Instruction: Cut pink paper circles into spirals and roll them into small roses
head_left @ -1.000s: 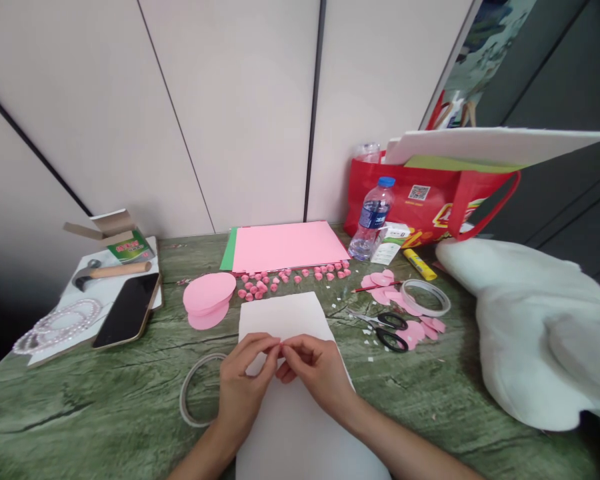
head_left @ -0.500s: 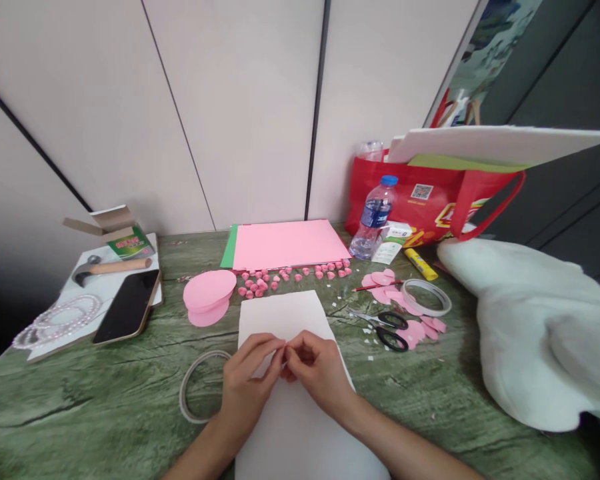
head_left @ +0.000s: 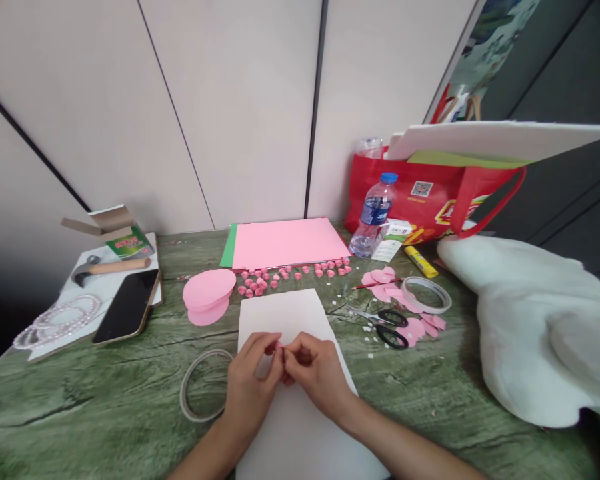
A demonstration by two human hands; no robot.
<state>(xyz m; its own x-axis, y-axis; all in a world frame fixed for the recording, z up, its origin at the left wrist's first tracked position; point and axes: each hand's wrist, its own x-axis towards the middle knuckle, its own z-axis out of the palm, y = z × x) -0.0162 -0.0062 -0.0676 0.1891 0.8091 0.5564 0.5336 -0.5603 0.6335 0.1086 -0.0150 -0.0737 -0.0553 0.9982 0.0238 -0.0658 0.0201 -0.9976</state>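
Note:
Over a white board (head_left: 303, 313), my left hand (head_left: 251, 379) and my right hand (head_left: 316, 371) meet fingertip to fingertip. Pinched between them is a small pink paper piece (head_left: 279, 345), mostly hidden by the fingers. Both hands are closed on it. Just beyond the board lie several small rolled pink paper buds (head_left: 261, 284) in loose rows. A stack of pink paper circles (head_left: 209, 290) rests to the left of the board's far end. Beside my left wrist lies a roll of tape (head_left: 186, 393).
Right of the board are black-handled scissors (head_left: 391, 337), pink paper scraps (head_left: 380, 275), another tape roll (head_left: 445, 300) and a glue stick (head_left: 421, 262). Behind stand a water bottle (head_left: 374, 217) and a red bag (head_left: 405, 175). A phone (head_left: 127, 305) and a hammer (head_left: 117, 267) lie at left.
My fingers have shifted slightly around the pink paper piece, and a little more of it shows at the fingertips. The things on the table stay where they were.

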